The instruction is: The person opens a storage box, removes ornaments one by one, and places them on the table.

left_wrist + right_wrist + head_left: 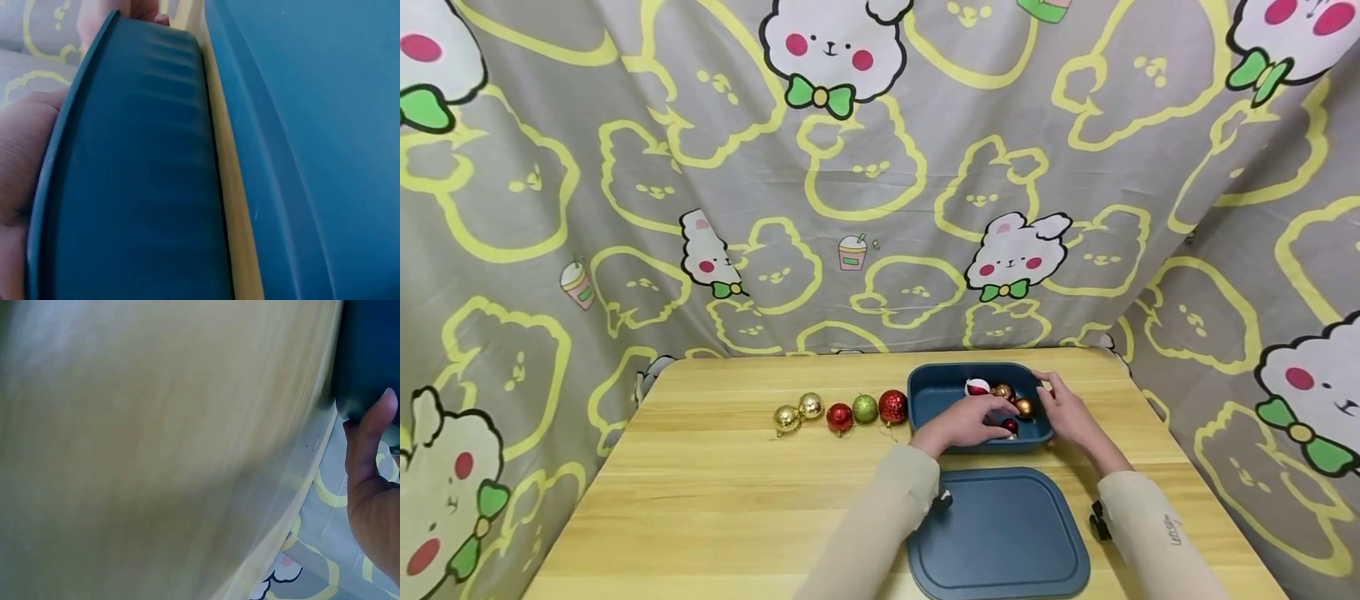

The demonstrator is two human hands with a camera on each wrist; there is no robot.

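A dark blue rectangular box (936,392) holds several Christmas balls: a white-and-red ball (977,387), a bronze ball (1003,392), a gold-orange ball (1025,407) and a small dark red ball (1010,426). My left hand (972,421) reaches over the near rim into the box, thumb and fingers spread apart around the small red ball; contact with it is unclear. In the left wrist view the box's wall (144,162) hides the fingertips. My right hand (1070,417) grips the box's right end, its thumb (380,415) against the outer wall.
A flat blue lid (1000,533) lies on the wooden table (715,500) just in front of the box. Left of the box sit two gold balls (787,418), a red ball (839,417), a green ball (865,407) and a larger red ball (892,406). A patterned curtain (865,292) hangs behind.
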